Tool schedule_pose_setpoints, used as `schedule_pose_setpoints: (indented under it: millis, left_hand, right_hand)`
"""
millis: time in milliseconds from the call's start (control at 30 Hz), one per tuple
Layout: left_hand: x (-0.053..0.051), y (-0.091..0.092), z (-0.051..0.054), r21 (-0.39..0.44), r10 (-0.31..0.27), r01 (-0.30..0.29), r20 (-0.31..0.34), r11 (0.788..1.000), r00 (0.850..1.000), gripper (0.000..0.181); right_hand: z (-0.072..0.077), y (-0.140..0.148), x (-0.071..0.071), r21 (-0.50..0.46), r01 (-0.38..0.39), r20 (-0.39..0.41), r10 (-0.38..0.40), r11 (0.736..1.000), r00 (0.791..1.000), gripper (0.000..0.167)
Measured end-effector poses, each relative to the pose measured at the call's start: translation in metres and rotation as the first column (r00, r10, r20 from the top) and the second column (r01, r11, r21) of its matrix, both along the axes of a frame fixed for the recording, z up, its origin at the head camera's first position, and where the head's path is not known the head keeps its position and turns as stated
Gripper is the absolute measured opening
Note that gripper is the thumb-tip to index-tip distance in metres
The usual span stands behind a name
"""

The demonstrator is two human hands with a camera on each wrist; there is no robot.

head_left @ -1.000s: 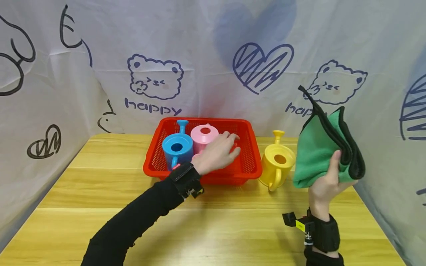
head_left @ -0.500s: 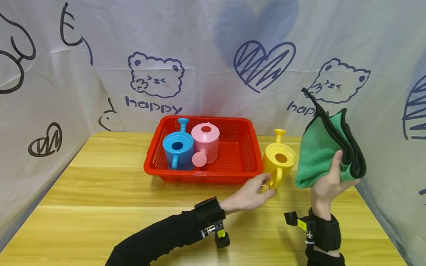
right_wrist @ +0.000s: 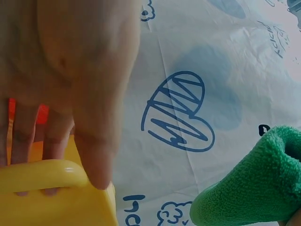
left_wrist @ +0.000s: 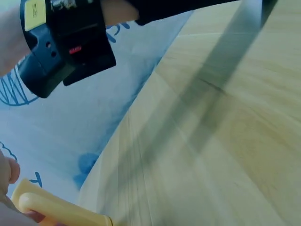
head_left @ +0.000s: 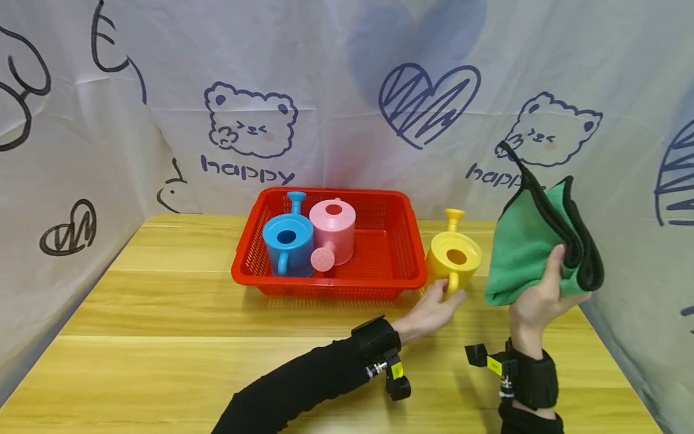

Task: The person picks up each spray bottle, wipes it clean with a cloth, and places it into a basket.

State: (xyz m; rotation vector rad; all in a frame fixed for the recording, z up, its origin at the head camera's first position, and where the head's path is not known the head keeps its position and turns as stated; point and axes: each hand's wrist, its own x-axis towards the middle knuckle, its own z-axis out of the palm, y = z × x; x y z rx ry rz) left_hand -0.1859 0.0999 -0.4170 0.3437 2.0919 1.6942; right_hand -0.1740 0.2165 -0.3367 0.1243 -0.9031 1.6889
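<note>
In the head view my left hand (head_left: 431,310) holds the handle of a yellow watering can (head_left: 438,265) standing on the table. The right wrist view shows fingers passing behind the can's handle (right_wrist: 44,174), with the thumb (right_wrist: 96,160) beside it. Raised to the right, my right hand (head_left: 534,307) grips a folded green towel (head_left: 520,253) with black edging. That towel (right_wrist: 244,188) also shows at the right of the right wrist view. Only part of the yellow can's handle (left_wrist: 66,207) appears in the left wrist view.
Left of the yellow can sits a red plastic basket (head_left: 325,283). A blue watering can (head_left: 298,256) and a pink watering can (head_left: 338,238) stand in its left half. The wooden table (head_left: 179,301) meets cloth walls (head_left: 347,120) with drawings at the back and sides.
My left hand has moved from over the basket, rightward to the yellow can, and has taken its handle. The right hand and towel have shifted slightly right.
</note>
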Motion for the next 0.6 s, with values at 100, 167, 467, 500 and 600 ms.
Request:
schedule_pose_setpoints:
  millis: [100, 167, 467, 500, 600]
  left_hand:
    - [-0.004, 0.006, 0.000, 0.035, 0.012, -0.013, 0.016, 0.999, 1.000, 0.038]
    - [-0.006, 0.008, 0.000, 0.056, 0.033, -0.034, 0.025, 0.998, 0.999, 0.032]
    - [-0.010, 0.012, -0.005, 0.079, 0.076, -0.080, 0.056, 0.994, 0.996, 0.030]
    - [-0.010, 0.012, -0.005, 0.080, 0.071, -0.076, 0.062, 0.994, 0.996, 0.031]
    - [-0.008, 0.011, -0.004, 0.081, 0.053, -0.058, 0.064, 0.995, 0.997, 0.033]
  right_hand:
    - [0.000, 0.002, -0.001, 0.003, 0.005, -0.014, -0.005, 1.000, 1.000, 0.025]
    - [0.000, 0.002, -0.002, 0.000, 0.002, -0.025, -0.002, 1.000, 1.000, 0.025]
    - [0.000, 0.002, -0.003, 0.001, -0.005, -0.020, 0.005, 1.000, 1.000, 0.024]
    - [0.000, 0.002, -0.003, -0.003, -0.008, -0.017, 0.008, 1.000, 1.000, 0.024]
    - [-0.001, 0.003, -0.002, 0.003, 0.007, -0.007, -0.007, 1.000, 1.000, 0.024]
